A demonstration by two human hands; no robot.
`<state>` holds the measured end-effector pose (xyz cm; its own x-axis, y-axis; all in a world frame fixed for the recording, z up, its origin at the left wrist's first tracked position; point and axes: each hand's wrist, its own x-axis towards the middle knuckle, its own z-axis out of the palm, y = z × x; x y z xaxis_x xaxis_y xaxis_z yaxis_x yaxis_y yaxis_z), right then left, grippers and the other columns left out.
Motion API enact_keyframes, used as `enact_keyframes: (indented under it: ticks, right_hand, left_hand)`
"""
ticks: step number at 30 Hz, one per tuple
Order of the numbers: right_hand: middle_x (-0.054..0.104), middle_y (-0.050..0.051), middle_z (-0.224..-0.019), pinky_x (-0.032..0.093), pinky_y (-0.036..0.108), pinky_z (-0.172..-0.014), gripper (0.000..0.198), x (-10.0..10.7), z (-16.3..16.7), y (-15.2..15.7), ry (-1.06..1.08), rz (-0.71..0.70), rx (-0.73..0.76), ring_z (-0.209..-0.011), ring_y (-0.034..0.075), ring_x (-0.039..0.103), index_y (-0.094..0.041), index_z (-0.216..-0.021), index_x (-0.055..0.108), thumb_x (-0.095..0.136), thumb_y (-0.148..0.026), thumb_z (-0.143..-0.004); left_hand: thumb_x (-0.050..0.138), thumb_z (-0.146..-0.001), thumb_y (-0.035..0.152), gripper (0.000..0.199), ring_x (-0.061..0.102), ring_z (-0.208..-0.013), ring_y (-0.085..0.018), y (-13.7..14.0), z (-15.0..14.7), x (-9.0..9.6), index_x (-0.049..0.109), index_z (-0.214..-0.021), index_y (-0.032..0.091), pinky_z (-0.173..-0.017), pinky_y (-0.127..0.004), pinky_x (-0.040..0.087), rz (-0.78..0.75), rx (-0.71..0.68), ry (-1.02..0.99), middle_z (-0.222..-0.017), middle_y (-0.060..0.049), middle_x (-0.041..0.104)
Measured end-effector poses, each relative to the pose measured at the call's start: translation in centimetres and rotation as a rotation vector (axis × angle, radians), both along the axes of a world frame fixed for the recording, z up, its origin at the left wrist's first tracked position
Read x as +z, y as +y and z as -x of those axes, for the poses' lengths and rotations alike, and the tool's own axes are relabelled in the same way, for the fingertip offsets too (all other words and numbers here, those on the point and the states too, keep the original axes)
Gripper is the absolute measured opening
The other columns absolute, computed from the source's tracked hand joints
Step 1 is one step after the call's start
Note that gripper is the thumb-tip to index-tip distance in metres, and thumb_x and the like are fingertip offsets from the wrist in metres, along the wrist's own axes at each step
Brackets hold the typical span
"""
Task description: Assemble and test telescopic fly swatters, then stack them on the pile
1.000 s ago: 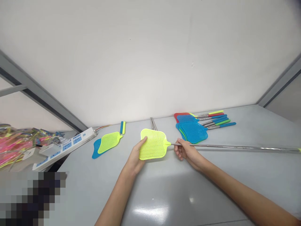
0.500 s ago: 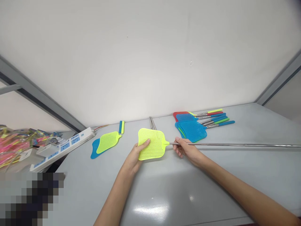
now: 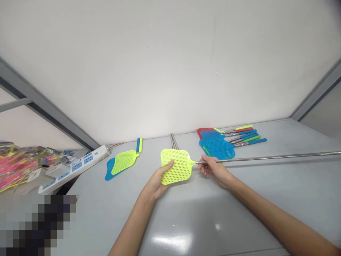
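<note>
My left hand (image 3: pixel 159 179) grips a yellow perforated fly swatter head (image 3: pixel 177 167), thumb on top and fingers beneath. From the head's neck a long metal rod (image 3: pixel 269 157) runs right and out of view. Just beside that neck, my right hand (image 3: pixel 213 168) pinches the rod between thumb and fingers. Behind lie several thin metal rods (image 3: pixel 174 141), partly hidden by the yellow head. To the left, a loose yellow swatter head (image 3: pixel 124 162) overlaps a blue swatter head (image 3: pixel 109 170). Two handle sleeves, a blue one (image 3: pixel 137 145) and a yellow one (image 3: pixel 141 145), lie near the wall.
A pile of swatters with blue heads (image 3: pixel 220 148) and a red head (image 3: pixel 202 132) lies at the back right, handles pointing right. At the left are a white power strip (image 3: pixel 77 167) and colourful plastic-wrapped items (image 3: pixel 23 165). A white wall (image 3: pixel 170 71) closes off the grey table's back.
Both hands and the held swatter have shifted slightly right in view. The rod's far end has tilted upward. Both grips remain, and the view itself has moved a little.
</note>
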<state>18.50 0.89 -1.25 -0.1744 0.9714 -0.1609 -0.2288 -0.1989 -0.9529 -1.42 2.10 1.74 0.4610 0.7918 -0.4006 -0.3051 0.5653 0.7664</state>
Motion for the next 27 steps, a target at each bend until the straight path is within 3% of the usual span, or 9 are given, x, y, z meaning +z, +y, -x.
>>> enact_keyframes:
  ticks: [9,16,23,27]
  right_hand:
    - [0.046,-0.001,-0.043,0.029,0.020,-0.040,0.040,-0.02,-0.10,-0.07,0.018,-0.016,-0.031,-0.040,0.007,0.041,-0.013,-0.055,0.056,0.041,-0.043,-0.077]
    - [0.047,0.000,-0.045,0.029,0.021,-0.040,0.039,0.03,-0.35,0.18,0.015,-0.062,-0.014,-0.041,0.008,0.041,-0.014,-0.054,0.055,0.040,-0.042,-0.077]
    - [0.047,-0.001,-0.044,0.029,0.020,-0.040,0.040,0.01,-0.32,0.14,0.020,-0.061,0.000,-0.040,0.007,0.041,-0.013,-0.054,0.055,0.040,-0.042,-0.078]
    - [0.047,0.000,-0.044,0.029,0.020,-0.040,0.039,0.24,-0.28,0.08,0.015,-0.044,-0.004,-0.040,0.007,0.041,-0.013,-0.054,0.055,0.040,-0.041,-0.077]
  left_hand:
    - [0.047,-0.077,0.036,0.036,0.059,-0.076,-0.023,0.03,0.12,-0.15,0.053,-0.102,0.010,-0.059,-0.031,0.046,0.032,-0.104,-0.043,-0.092,-0.012,0.060]
    - [0.042,-0.078,0.041,0.042,0.061,-0.068,-0.026,0.10,0.15,-0.39,0.048,-0.107,0.010,-0.060,-0.034,0.044,0.022,-0.197,-0.101,-0.093,-0.013,0.059]
    - [0.035,-0.081,0.041,0.047,0.060,-0.074,-0.027,0.04,0.12,-0.11,0.040,-0.116,0.010,-0.064,-0.033,0.042,0.008,-0.251,-0.182,-0.103,-0.019,0.055]
    - [0.034,-0.083,0.038,0.047,0.055,-0.091,-0.029,-0.05,0.14,0.11,0.036,-0.119,0.009,-0.067,-0.032,0.043,0.050,-0.267,-0.243,-0.108,-0.019,0.053]
